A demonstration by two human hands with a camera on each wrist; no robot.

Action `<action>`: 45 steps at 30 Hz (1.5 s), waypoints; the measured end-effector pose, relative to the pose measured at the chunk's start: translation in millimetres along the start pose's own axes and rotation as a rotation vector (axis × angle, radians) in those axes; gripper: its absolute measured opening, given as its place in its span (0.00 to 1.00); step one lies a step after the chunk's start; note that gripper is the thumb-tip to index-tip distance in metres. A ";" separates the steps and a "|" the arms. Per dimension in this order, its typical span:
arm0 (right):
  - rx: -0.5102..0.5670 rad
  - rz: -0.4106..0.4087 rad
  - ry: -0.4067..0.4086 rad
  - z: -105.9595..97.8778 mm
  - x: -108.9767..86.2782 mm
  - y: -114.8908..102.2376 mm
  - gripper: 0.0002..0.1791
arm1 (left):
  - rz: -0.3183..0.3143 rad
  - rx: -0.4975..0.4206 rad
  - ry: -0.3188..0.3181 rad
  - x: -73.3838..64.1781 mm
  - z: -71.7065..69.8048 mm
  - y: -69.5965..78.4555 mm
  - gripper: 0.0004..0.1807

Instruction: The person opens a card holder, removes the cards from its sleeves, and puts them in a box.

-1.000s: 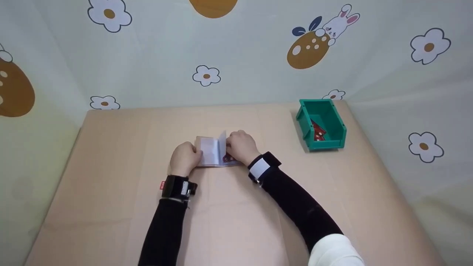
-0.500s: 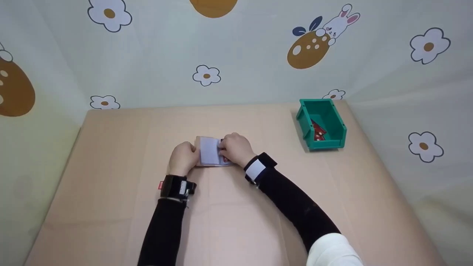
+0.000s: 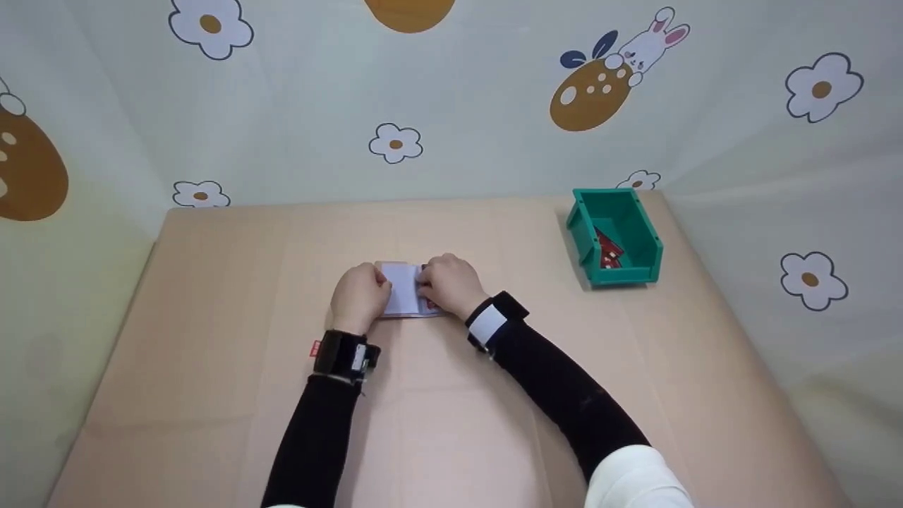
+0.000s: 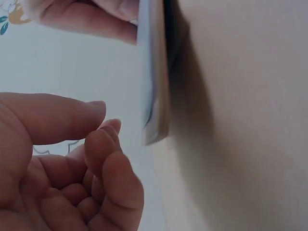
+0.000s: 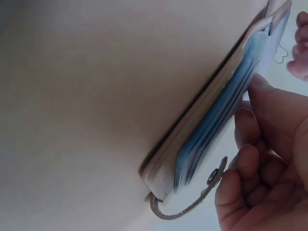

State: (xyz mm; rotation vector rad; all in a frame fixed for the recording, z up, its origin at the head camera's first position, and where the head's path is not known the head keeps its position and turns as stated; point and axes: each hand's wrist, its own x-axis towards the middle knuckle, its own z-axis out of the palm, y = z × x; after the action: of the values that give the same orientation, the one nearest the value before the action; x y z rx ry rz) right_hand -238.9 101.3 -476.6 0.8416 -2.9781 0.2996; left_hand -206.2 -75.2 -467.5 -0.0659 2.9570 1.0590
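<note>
A small tan card holder with clear plastic sleeves lies spread on the table, and the right wrist view shows its stacked sleeves edge-on. My right hand covers its right half; thumb and fingertips are at the sleeves by the fold. A bit of red card shows under that hand, mostly hidden. At the left edge my left hand overlaps the holder in the head view. In the left wrist view, the left fingers are curled, thumb near the index tip, holding nothing, apart from the holder.
A green bin stands at the back right of the table with several red cards inside. A snap strap curls out from the card holder's edge. Patterned curtains surround the brown table.
The raised sleeve page has been folded over to the left, with my right hand moving left too. My left hand has let go of the holder's left edge and shifted slightly right.
</note>
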 end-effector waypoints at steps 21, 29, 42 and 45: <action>0.068 -0.004 0.012 -9.0 -2.2 9.8 0.07 | 0.059 0.075 -0.018 0.6 12.1 1.7 0.02; 0.112 0.163 0.073 -28.7 -5.8 40.9 0.08 | 0.053 0.072 -0.027 1.4 11.0 2.3 0.03; 0.121 0.171 0.066 -24.6 -7.2 53.1 0.09 | 0.046 0.069 -0.021 -0.1 10.9 2.1 0.03; 0.108 0.169 0.049 -22.4 -5.7 52.1 0.09 | 0.045 0.074 -0.017 -0.3 12.2 2.2 0.03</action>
State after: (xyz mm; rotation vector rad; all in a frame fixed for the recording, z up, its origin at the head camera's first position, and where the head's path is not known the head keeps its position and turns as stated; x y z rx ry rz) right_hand -261.7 152.1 -464.3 0.5818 -3.0144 0.4829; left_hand -206.2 -65.8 -475.5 0.0096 2.9928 0.9480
